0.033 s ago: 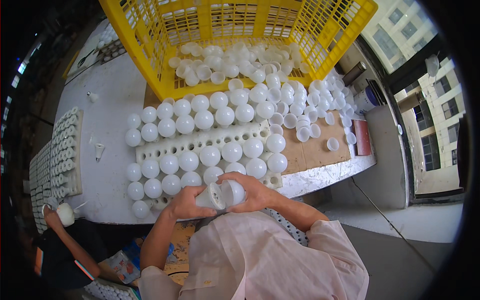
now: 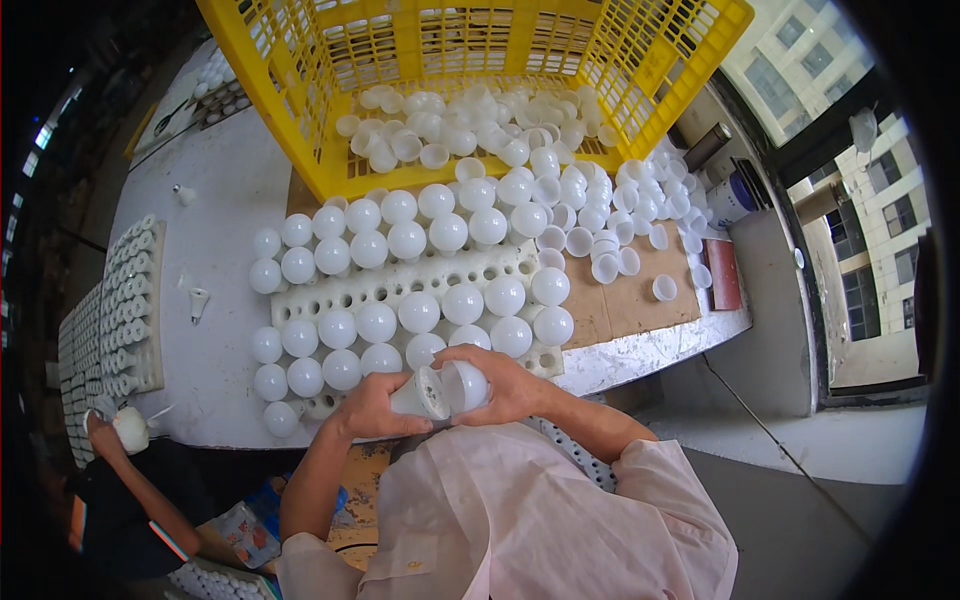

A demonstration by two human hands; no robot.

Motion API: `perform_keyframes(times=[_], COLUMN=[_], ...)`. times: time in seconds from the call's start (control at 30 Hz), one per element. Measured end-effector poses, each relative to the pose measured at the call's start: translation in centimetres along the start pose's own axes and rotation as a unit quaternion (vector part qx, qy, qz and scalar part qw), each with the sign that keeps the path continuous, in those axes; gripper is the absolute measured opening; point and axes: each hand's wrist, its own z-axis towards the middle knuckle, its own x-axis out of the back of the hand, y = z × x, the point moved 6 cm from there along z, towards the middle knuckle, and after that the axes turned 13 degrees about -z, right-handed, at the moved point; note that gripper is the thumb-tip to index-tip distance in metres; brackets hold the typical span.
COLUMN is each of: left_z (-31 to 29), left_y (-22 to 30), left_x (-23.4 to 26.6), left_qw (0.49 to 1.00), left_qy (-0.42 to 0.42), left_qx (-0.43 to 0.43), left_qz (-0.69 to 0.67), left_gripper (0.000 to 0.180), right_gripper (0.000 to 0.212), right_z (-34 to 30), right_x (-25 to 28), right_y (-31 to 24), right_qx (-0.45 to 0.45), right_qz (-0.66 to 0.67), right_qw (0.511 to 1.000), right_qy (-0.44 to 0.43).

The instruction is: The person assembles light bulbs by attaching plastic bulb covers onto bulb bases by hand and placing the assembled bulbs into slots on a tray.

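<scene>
Close to my shirt front, my left hand point(image 2: 368, 408) grips a white cone-shaped bulb base point(image 2: 410, 398), its round flat face turned right. My right hand point(image 2: 510, 385) has its fingers wrapped round a white dome bulb cover point(image 2: 466, 387). The cover's open rim is tilted against the base's face; whether the two are joined I cannot tell. Just beyond my hands, rows of round white bulbs point(image 2: 419, 312) stand on white foam trays with holes point(image 2: 415, 274).
A yellow plastic crate point(image 2: 310, 165) of loose covers stands at the back, with more covers point(image 2: 605, 267) spilling over cardboard point(image 2: 625, 305) on the right. Single bulb bases point(image 2: 199, 303) lie left. A co-worker's hand point(image 2: 103, 437) is by a tray of bases point(image 2: 150, 340). A window point(image 2: 860, 220) is at right.
</scene>
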Motion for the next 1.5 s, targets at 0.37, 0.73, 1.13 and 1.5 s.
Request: perform_keyframes(times=[0.37, 0.73, 1.13, 1.5], left_z=[0.0, -1.1, -13.1, -19.3], left_y=[-0.6, -0.6, -4.4, -14.6], left_x=[0.0, -0.9, 13.9, 33.6], left_qw=[0.994, 0.998, 0.874, 0.750], left_qy=[0.022, 0.033, 0.468, 0.653], left_qx=[0.054, -0.058, -0.118, -0.051], left_qz=[0.092, 0.015, -0.047, -0.092], left_gripper=[0.043, 0.045, 0.036, 0.043], right_gripper=[0.081, 0.057, 0.051, 0.039], right_z=[0.6, 1.1, 7.9, 13.6], right_x=[-1.9, -3.4, -9.9, -21.6], right_y=[-0.9, -2.5, -3.6, -4.2], right_qx=[-0.003, 0.158, 0.148, 0.272], right_qz=[-0.099, -0.025, -0.123, -0.407], right_qw=[0.992, 0.983, 0.981, 0.863], right_qy=[-0.074, 0.087, 0.019, -0.127])
